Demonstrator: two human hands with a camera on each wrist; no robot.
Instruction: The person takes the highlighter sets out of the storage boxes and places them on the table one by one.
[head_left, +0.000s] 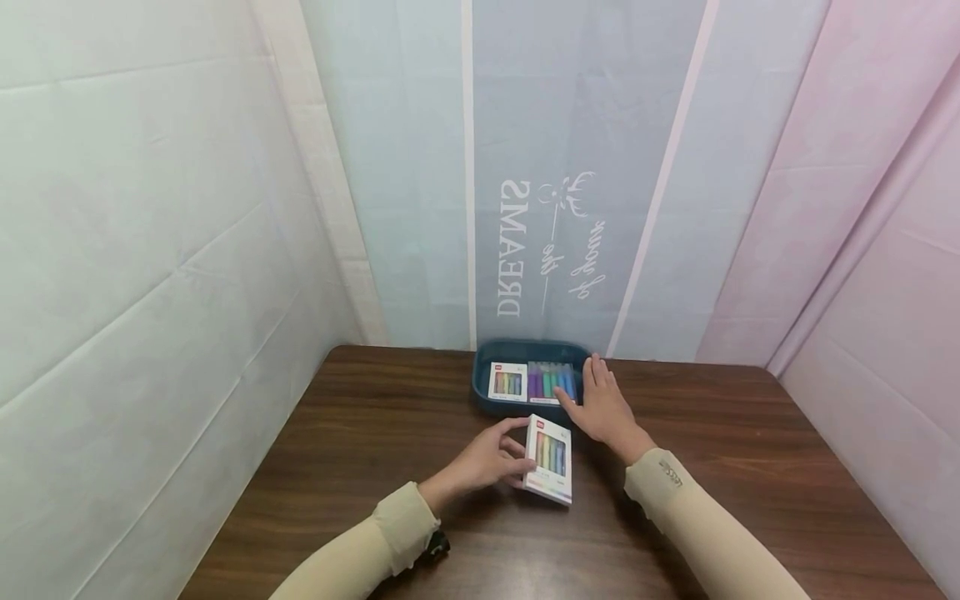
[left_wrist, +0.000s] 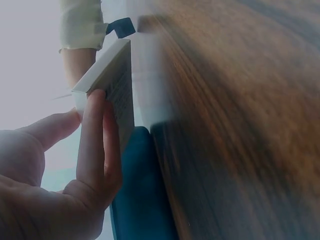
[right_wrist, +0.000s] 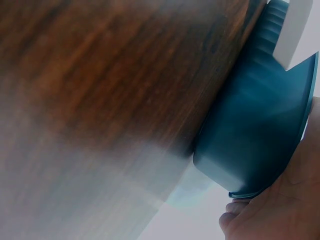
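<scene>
A dark wooden table point(head_left: 360, 467) fills the near part of the scene, and at its far edge sits a blue tray point(head_left: 483, 392), a rigid moulded tub that looks sturdy and light. The right hand point(head_left: 603, 408) lies against the tray's right rim with straight, relaxed fingers, steadying rather than clasping it. Inside the tray lie a small white box of markers point(head_left: 507, 382) on the left and a clear pack of coloured markers point(head_left: 551, 380) just beside it on the right. Nearer, just short of the tray, the left hand point(head_left: 487, 458) pinches a marker box point(head_left: 550, 457) by its left edge, thumb behind and fingers point(left_wrist: 95, 135) on the front, tipping it up off the table. This box looks like thin card: light, stiff, with smooth faces that could slip, so the narrow edges seem the safest hold, gripped gently to avoid crushing.
</scene>
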